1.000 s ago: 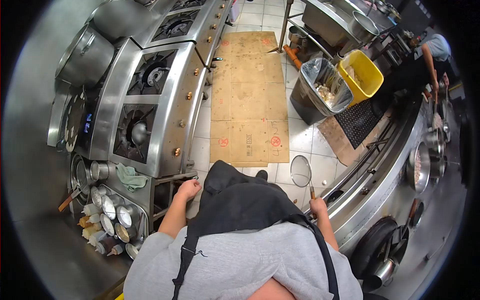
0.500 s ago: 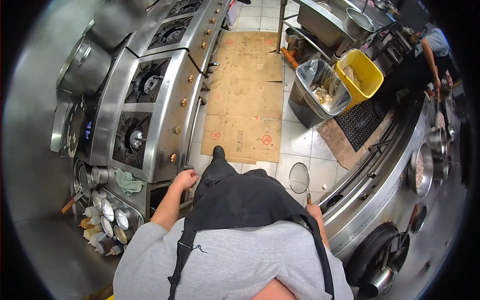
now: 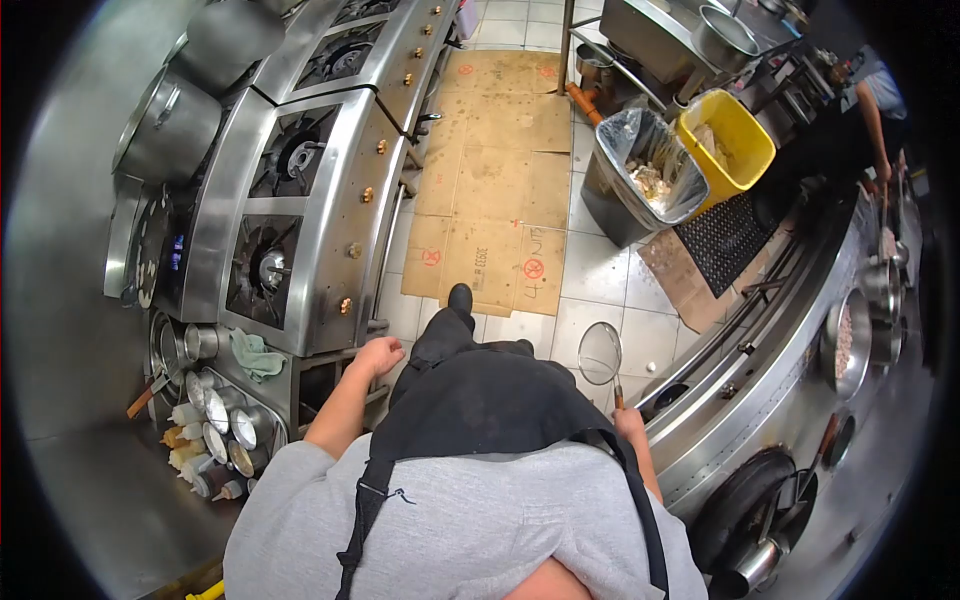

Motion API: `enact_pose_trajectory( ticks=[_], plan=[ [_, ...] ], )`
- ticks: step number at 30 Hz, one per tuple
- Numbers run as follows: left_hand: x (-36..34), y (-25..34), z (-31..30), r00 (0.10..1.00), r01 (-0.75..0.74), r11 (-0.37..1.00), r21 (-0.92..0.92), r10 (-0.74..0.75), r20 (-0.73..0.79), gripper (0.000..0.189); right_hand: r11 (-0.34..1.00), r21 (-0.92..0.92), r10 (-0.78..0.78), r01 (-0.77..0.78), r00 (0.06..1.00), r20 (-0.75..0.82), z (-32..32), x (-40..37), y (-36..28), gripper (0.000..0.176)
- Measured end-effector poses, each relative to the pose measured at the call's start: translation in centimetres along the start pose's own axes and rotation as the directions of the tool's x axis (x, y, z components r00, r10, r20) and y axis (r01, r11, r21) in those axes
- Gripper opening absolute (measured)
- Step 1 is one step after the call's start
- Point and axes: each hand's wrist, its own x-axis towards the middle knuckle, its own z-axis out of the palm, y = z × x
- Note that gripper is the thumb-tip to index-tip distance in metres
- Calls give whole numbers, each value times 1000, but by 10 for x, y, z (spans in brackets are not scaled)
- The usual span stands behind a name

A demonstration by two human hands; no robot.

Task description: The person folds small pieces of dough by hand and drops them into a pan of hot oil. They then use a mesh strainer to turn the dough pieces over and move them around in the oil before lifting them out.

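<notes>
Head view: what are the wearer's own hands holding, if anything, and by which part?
Right hand: round mesh strainer, held by its brown handle. Left hand: nothing visible in it.

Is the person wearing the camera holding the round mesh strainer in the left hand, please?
No, the right hand grips the handle of the strainer, while the left hand is well apart from it.

Right of the apron (image 3: 490, 405), the lower handle of the strainer (image 3: 600, 354) is covered by the right hand (image 3: 631, 425). Ahead, small print on the cardboard (image 3: 495, 185) cannot be read; ahead and left, a rounded metal vessel (image 3: 235, 45) is blurred.
</notes>
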Motion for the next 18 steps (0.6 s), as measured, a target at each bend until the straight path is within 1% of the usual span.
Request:
enact_pose_trajectory(
  ticks=[1,3,4,5,6,7,8,9,10,11,13,14,15,16,17,18],
  plan=[
    [4,-10,8,999,-36,999,2,36,6,39,1000,-1,4,-4,1000,4,6,3,6,42],
    [7,-9,9,999,-50,998,24,49,14,40,999,26,-41,40,998,51,3,3,9,42],
    [8,-10,10,999,-40,998,52,40,1,37,999,20,-37,37,998,43,2,4,13,42],
    [9,-14,13,1000,-25,997,76,26,-14,35,999,6,-50,50,998,44,2,6,18,38],
    [13,-17,15,1000,-9,1000,16,9,-10,35,998,-8,-66,66,997,48,5,10,22,34],
    [15,-20,20,1000,-4,1000,6,4,-12,35,996,-20,-84,85,995,55,7,13,24,30],
    [14,-18,19,1000,-19,1000,-8,18,-22,35,998,32,-60,57,996,72,-2,3,15,29],
    [13,-15,16,999,-36,999,-18,35,-35,34,997,33,-68,66,995,73,-11,-7,4,29],
    [11,-11,12,1000,-30,1000,-8,30,-1,34,999,29,14,-17,997,82,-19,-16,-6,34],
    [13,-11,11,999,-31,1000,-3,31,-5,34,994,26,100,-103,991,91,-22,-20,-12,39],
    [14,-14,13,993,-104,992,68,108,-52,34,995,8,99,-101,989,108,-15,-4,-2,39],
    [8,-4,5,999,-33,998,47,34,-17,35,998,3,63,-64,989,136,-8,8,7,40],
    [11,-6,4,999,-32,998,46,33,-12,35,1000,-5,26,-25,986,164,-3,14,11,41],
    [13,-11,4,1000,-9,1000,1,9,-19,35,1000,-9,26,-25,990,136,3,19,16,40],
    [14,-14,5,1000,16,999,-45,-17,-26,35,999,-17,29,-27,990,140,0,12,9,40],
    [4,-5,-3,998,4,1000,23,-3,-62,36,997,33,63,-67,993,104,-12,-8,-13,38]
  ],
)
